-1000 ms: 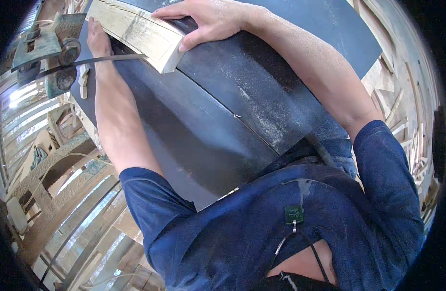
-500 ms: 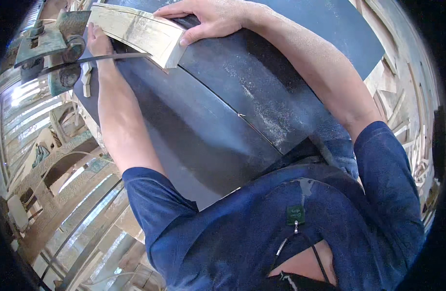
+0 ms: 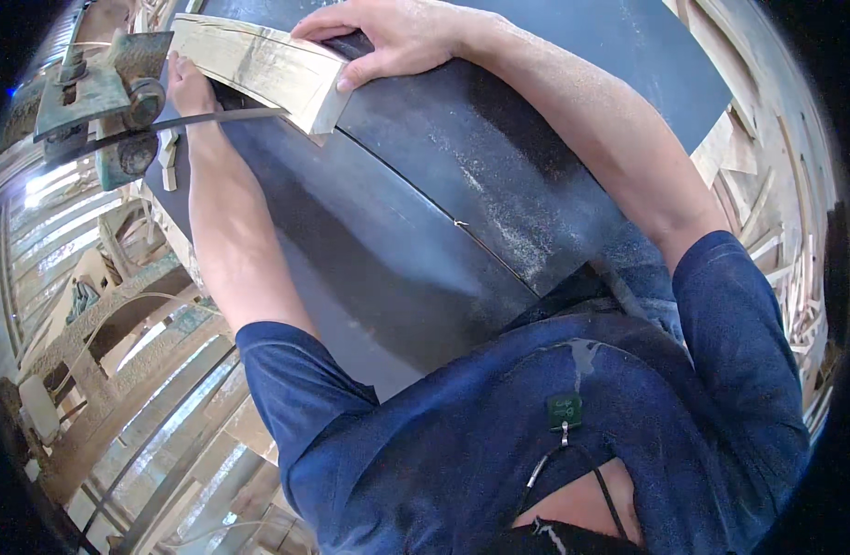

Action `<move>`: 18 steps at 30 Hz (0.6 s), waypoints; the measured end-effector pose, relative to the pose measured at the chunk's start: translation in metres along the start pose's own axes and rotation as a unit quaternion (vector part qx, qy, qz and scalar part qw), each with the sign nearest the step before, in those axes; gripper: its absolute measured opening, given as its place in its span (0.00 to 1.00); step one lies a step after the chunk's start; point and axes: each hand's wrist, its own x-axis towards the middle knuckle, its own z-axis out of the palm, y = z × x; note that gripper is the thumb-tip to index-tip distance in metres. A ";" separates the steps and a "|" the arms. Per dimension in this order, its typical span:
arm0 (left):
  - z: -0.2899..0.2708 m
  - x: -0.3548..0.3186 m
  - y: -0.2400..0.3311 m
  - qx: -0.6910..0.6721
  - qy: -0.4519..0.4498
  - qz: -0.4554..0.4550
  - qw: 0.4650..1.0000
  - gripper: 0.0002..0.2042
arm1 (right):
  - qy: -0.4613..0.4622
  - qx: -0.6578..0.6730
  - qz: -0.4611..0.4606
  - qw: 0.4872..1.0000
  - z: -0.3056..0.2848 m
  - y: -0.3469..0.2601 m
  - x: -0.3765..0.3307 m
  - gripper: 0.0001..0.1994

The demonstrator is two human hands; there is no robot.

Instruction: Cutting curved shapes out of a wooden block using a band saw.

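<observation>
A pale, curved wooden block (image 3: 258, 63), with dark lines along its top face, lies at the far side of a dark metal saw table (image 3: 379, 250). My right hand (image 3: 393, 39) is closed over its right end, thumb against the near corner. At its left end my left hand (image 3: 190, 88) presses the block's near side with fingers pointing away from me; part of the grip is hidden. A thin saw blade (image 3: 245, 115) runs from the left across my left wrist in the picture and reaches the block's near right end.
A worn metal blade guide (image 3: 120, 97) with rollers stands left of my left hand. Small wood offcuts (image 3: 169, 162) lie at the table's left edge. A slot (image 3: 406, 185) crosses the sawdust-streaked table. Wood strips (image 3: 767, 231) are heaped at right; slatted timber (image 3: 157, 435) lies lower left.
Very little differs. Both hands keep hold of the block, and the right thumb sits slightly further left in the picture. The blade guide appears slightly lower and further right.
</observation>
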 end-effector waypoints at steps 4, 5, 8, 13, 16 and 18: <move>0.022 -0.022 0.032 0.018 -0.001 -0.015 1.000 0.29 | 0.008 0.015 0.009 1.000 -0.003 0.005 -0.005 0.37; 0.020 -0.024 0.035 0.006 -0.001 -0.016 1.000 0.29 | 0.004 0.012 0.009 1.000 -0.003 0.004 -0.003 0.36; 0.000 -0.015 0.035 0.083 0.006 -0.016 0.996 0.28 | 0.005 0.021 0.005 1.000 0.004 0.000 0.006 0.36; 0.025 -0.024 0.048 0.067 -0.006 -0.023 0.997 0.27 | 0.035 -0.008 0.017 0.999 -0.005 0.006 -0.004 0.34; 0.017 -0.012 0.033 0.027 0.004 -0.031 0.999 0.26 | 0.036 0.005 -0.008 0.999 -0.002 0.003 0.001 0.32; 0.002 -0.002 0.019 -0.010 0.013 -0.035 0.999 0.26 | 0.013 -0.009 -0.003 1.000 0.001 -0.002 0.005 0.31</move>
